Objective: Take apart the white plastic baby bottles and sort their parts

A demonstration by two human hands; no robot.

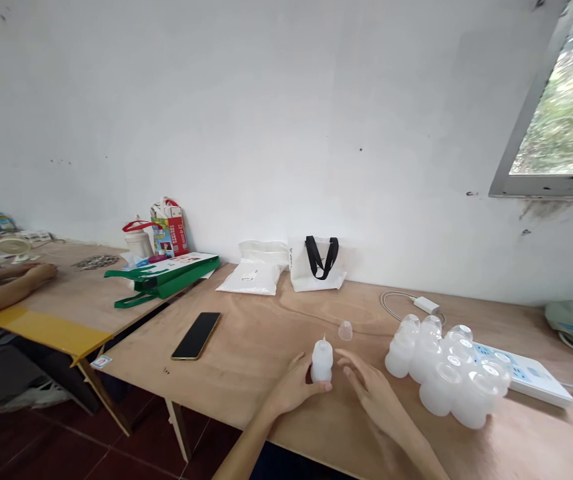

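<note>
A small white squeeze bottle with a pointed nozzle stands upright on the plywood table. My left hand rests beside it, thumb and fingers curled against its lower left side. My right hand lies just right of the bottle, fingers stretched out and apart, holding nothing. A small clear cap lies on the table a little behind the bottle. A cluster of several similar translucent bottles lies on its side to the right of my right hand.
A black phone lies to the left. White powder bags and a white tote stand by the wall. A charger and cable and a power strip lie right. Another person's arm rests on the neighbouring table with a green bag.
</note>
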